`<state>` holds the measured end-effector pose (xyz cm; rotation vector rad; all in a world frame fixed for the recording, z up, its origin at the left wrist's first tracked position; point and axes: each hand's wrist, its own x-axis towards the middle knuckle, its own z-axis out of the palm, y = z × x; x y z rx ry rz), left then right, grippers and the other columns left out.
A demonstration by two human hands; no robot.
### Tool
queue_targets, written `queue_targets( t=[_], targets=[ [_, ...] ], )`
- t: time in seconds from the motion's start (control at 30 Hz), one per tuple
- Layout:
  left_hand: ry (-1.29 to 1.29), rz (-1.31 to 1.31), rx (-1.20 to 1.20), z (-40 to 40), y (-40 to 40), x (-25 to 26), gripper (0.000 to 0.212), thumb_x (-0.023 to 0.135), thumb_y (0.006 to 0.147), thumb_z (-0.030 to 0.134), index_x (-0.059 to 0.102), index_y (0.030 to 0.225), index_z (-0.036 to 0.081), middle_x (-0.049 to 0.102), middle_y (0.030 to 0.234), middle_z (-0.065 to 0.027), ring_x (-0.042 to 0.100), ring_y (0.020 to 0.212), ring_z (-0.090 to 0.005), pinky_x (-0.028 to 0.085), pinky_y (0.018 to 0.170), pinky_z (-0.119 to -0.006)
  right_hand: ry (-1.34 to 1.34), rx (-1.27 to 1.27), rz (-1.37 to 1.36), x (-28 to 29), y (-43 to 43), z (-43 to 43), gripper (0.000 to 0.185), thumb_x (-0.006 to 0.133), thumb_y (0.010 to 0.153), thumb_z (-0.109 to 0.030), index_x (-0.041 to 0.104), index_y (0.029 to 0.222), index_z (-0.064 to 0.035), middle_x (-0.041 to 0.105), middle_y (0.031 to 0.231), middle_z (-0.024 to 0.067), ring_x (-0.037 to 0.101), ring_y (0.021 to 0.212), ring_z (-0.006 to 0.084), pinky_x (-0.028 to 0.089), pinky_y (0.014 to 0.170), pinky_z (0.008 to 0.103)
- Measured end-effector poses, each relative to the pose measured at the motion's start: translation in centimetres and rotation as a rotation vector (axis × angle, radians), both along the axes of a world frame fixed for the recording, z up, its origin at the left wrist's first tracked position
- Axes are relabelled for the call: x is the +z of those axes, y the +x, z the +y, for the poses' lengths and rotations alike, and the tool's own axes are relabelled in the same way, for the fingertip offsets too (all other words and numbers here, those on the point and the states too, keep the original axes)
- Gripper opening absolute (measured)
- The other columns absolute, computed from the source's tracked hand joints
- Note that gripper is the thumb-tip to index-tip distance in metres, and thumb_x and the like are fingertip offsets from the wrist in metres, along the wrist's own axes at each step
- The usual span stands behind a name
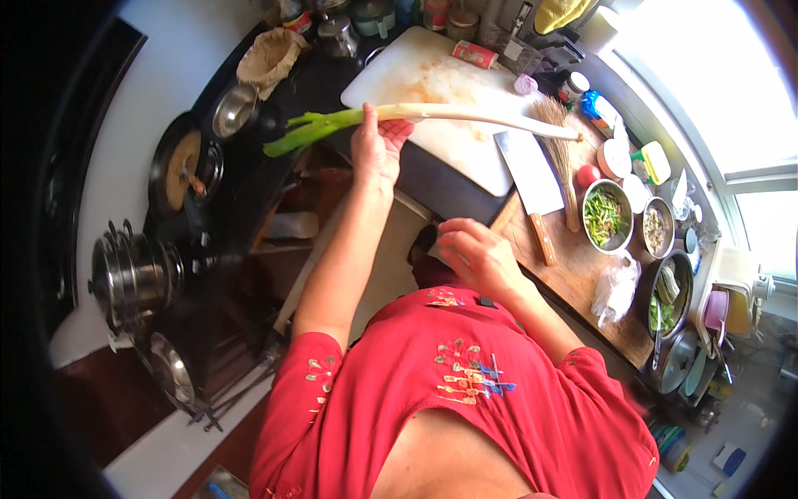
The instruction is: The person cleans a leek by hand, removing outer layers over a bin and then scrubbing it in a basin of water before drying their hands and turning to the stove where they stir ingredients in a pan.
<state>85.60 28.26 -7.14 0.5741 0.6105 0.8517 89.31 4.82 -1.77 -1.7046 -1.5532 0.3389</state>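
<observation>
My left hand (378,146) grips a long green onion (461,112) near its green leaves, with the white stalk stretching right over a white cutting board (399,68). My right hand (477,249) is in front of my body with its fingers bent, and nothing shows in it. A cleaver (530,171) with a wooden handle lies to the right, partly on the cutting board and partly over the wooden board (573,262). Beside it is a straw whisk brush (561,168), under the root end of the onion.
On the right stand a metal bowl of chopped greens (603,215), a smaller bowl of chopped pieces (656,227), a tomato (587,176) and a plastic bag (616,290). A wok (184,165) and a stacked steamer pot (128,277) are on the left.
</observation>
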Motion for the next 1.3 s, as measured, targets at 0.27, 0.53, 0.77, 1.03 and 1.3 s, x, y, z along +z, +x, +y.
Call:
queue_targets(
  t=[0.27,0.53,0.77,1.03,1.3],
  targets=[
    [-0.115,0.097,-0.059,9.6,9.9,-3.3,0.043,0.048,0.09,0.038,0.051,0.092,-0.004,0.056,0.075,-0.0125,0.057,0.066,-0.0211,0.052,0.067,-0.033,-0.108,0.133,-0.013,-1.6,4.3,8.3,0.014,0.061,0.073,-0.011,0.055,0.084,-0.0052,0.055,0.093,0.008,0.057,0.08,0.0272,0.048,0.069,0.0354],
    [-0.206,0.166,-0.176,15.5,20.9,-9.6,0.041,0.044,0.091,0.037,0.051,0.094,-0.003,0.056,0.078,-0.014,0.057,0.07,-0.023,0.052,0.07,-0.036,-0.338,-0.257,0.04,-2.6,7.3,7.1,0.017,0.061,0.075,-0.014,0.058,0.089,-0.0051,0.057,0.095,0.0082,0.058,0.082,0.027,0.047,0.071,0.0368],
    [-0.368,0.209,-0.212,16.6,27.8,-15.5,0.046,0.042,0.091,0.04,0.05,0.093,-0.005,0.055,0.08,-0.0148,0.056,0.075,-0.0249,0.051,0.076,-0.038,-0.476,-0.539,0.132,-2.6,6.0,7.9,0.017,0.062,0.077,-0.015,0.058,0.09,-0.0047,0.058,0.096,0.0084,0.058,0.085,0.0277,0.048,0.071,0.0373],
    [-0.385,0.355,-0.35,17.4,28.0,-18.2,0.05,0.044,0.088,0.045,0.051,0.089,-0.005,0.056,0.077,-0.0154,0.058,0.073,-0.0278,0.052,0.07,-0.039,-0.463,-0.638,0.237,-3.2,5.9,12.2,0.016,0.062,0.077,-0.013,0.058,0.09,-0.0044,0.057,0.096,0.0089,0.057,0.085,0.0279,0.047,0.072,0.0367],
    [-0.198,0.508,-0.87,17.5,22.1,-15.8,0.046,0.049,0.085,0.048,0.054,0.092,0.002,0.061,0.083,-0.0097,0.061,0.07,-0.02,0.052,0.062,-0.032,-0.427,-0.522,0.208,-3.0,8.6,14.5,0.016,0.063,0.076,-0.011,0.058,0.09,-0.0052,0.058,0.094,0.009,0.058,0.084,0.0288,0.047,0.071,0.037]
  ],
)
